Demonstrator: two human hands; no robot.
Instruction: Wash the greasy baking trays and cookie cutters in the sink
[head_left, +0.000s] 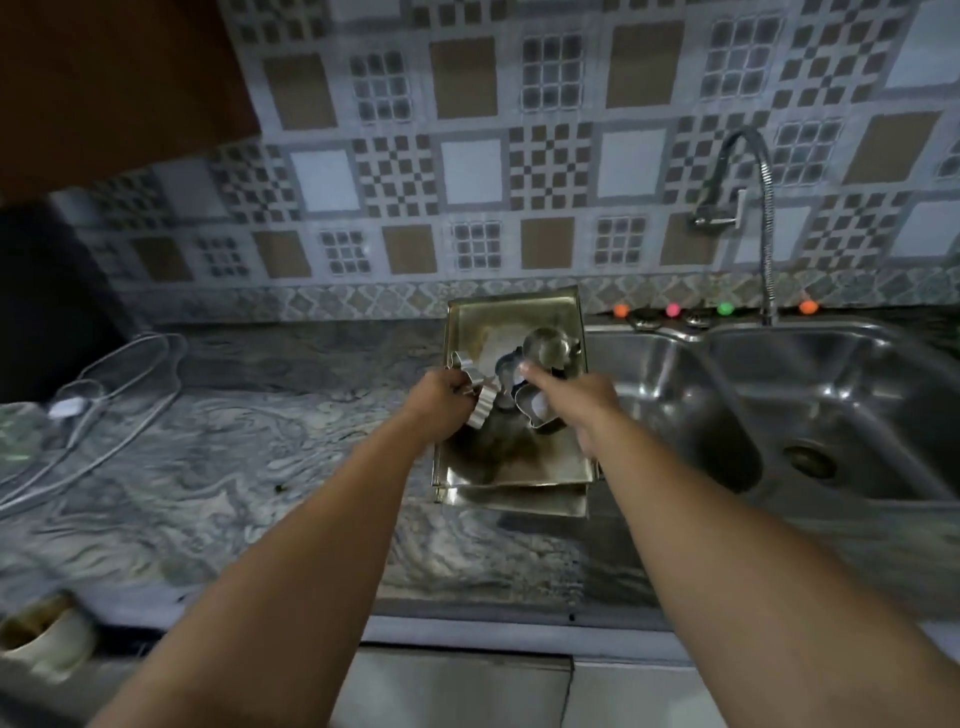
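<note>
the stacked baking trays (511, 462) sit on the counter (234, 467) just left of the sink (779, 415), serving as a carrier for the cookie cutters (540, 364), while the left hand (441, 400) grips one fluted cutter (480, 410) and the right hand (582, 400) seems, through blur, to hold the tray's right edge, thumb extended.

Both hands (441, 402) (582, 405) grip stacked trays (519, 467) — cutters (540, 410) apparently inside.

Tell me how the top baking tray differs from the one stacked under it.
The top tray carries the cookie cutters and shows dark greasy stains; of the bottom tray only the near edge peeks out, so its inside is hidden. The left hand and right hand reach over the top tray. Both are shiny rectangular metal, resting on the counter.
</note>
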